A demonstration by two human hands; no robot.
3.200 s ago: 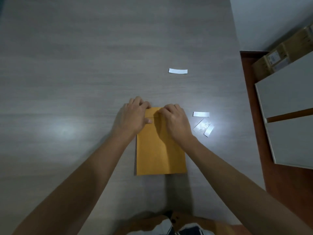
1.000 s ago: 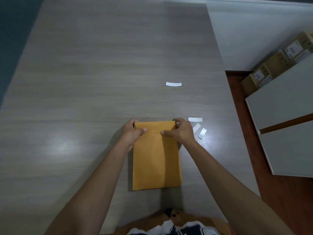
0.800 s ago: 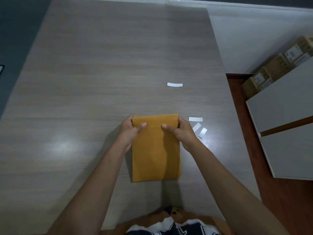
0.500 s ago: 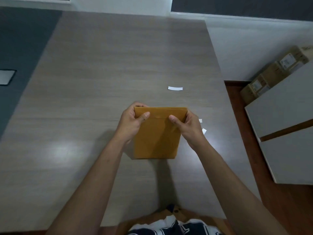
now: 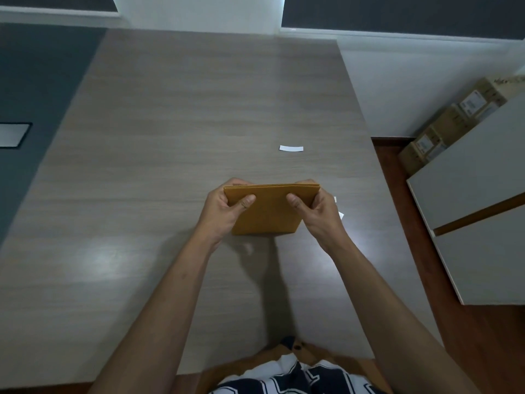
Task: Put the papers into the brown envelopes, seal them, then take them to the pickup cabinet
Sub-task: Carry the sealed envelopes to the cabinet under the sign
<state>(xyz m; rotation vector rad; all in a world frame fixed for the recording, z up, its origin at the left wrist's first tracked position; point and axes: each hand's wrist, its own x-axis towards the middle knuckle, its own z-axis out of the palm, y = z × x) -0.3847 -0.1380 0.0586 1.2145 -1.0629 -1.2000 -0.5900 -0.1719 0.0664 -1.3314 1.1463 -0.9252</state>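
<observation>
Just one white paper strip [image 5: 291, 148] lying on the wood-grain table [image 5: 170, 137] beyond the brown envelopes [image 5: 270, 211], two more bits peeking out beside them. Left hand [image 5: 224, 209] and right hand [image 5: 315, 211] pinching the stack's top corners, thumbs in front, tilted up off the table. Contents not visible.

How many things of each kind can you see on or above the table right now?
Brown envelopes, held as a stack by the left hand and right hand: several, edges too fine to count, taken as 1 stack
White strips on the table: 3, namely one alone and two partly hidden
Hands: 2
Total: 6
</observation>
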